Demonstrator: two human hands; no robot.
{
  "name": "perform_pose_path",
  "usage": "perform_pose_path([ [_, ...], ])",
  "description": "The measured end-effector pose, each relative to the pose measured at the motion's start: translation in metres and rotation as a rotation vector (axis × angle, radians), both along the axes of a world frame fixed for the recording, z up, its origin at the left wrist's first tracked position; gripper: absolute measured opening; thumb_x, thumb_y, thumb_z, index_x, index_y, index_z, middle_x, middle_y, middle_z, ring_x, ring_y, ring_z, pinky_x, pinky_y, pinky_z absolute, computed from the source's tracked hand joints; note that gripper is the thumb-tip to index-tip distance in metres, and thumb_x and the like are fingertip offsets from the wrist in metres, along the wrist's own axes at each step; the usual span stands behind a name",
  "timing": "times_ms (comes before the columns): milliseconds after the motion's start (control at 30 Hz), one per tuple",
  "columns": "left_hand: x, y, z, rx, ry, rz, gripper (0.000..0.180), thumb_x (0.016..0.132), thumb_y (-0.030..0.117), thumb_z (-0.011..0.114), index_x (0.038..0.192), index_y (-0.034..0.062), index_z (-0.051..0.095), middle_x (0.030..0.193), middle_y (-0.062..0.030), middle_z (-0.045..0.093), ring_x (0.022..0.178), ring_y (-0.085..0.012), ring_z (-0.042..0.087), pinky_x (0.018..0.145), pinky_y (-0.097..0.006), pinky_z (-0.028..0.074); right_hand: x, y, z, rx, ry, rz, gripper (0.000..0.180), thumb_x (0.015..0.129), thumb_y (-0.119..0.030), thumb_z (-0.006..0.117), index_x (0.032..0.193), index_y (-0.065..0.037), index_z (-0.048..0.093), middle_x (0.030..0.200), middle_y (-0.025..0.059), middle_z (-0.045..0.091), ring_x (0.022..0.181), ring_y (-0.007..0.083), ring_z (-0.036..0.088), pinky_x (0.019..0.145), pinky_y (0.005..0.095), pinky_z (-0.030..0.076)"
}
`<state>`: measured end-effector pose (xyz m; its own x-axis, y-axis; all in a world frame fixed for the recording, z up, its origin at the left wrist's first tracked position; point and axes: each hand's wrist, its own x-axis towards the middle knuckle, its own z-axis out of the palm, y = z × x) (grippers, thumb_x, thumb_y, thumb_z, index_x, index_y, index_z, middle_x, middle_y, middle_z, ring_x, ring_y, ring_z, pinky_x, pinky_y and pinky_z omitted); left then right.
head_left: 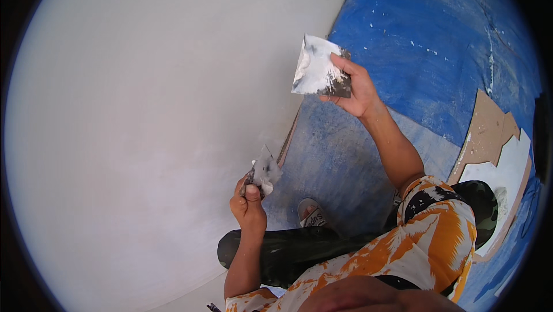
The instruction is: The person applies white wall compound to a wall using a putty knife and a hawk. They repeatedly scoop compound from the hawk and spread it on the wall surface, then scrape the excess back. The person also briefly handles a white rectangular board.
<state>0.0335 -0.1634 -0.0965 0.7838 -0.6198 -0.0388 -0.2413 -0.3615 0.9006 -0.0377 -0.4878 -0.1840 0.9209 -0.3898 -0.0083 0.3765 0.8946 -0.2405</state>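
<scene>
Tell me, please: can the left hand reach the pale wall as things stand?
Probably yes: the left hand, gripping a small scraper, appears near the wall, and nothing visible stands between them.

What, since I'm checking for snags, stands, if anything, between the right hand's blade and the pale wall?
Nothing visible: the right hand holds the blade beside the pale wall; the left hand and its scraper are lower in view.

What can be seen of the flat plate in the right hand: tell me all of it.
The flat plate is roughly square and looks like metal. White paste covers most of the visible face, heaped near its left edge; dark patches show toward the lower right corner. The right hand grips its right side, thumb on this face, which is turned to the camera. In view it overlaps the pale wall and blue floor covering.
</scene>
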Motion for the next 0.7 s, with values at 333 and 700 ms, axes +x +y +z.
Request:
perform_pose_path([
  [333, -0.026, 0.045, 0.052, -0.534, 0.864, 0.538, 0.043, 0.101, 0.035, 0.05, 0.133, 0.0052, 0.051, 0.126, -0.0087, 0.062, 0.113, -0.0275, 0.061, 0.098, -0.046, 0.048, 0.11, -0.19, -0.198, 0.076, 0.226, -0.438, 0.042, 0.1, -0.02, 0.048, 0.137, -0.002, 0.044, 0.135, 0.0179, 0.055, 0.128, 0.0338, 0.051, 0.102, 0.0673, 0.038],
  [700, -0.022, 0.039, 0.054, -0.451, 0.832, 0.549, 0.054, 0.101, 0.04, 0.047, 0.141, 0.0043, 0.043, 0.14, -0.0131, 0.052, 0.129, -0.0335, 0.049, 0.109, -0.052, 0.038, 0.087, -0.199, -0.245, -0.31, 0.685, -0.615, 0.031, 0.093, -0.017, 0.061, 0.12, -0.003, 0.06, 0.109, 0.01, 0.067, 0.093, 0.0246, 0.066, 0.077, 0.0464, 0.052],
])
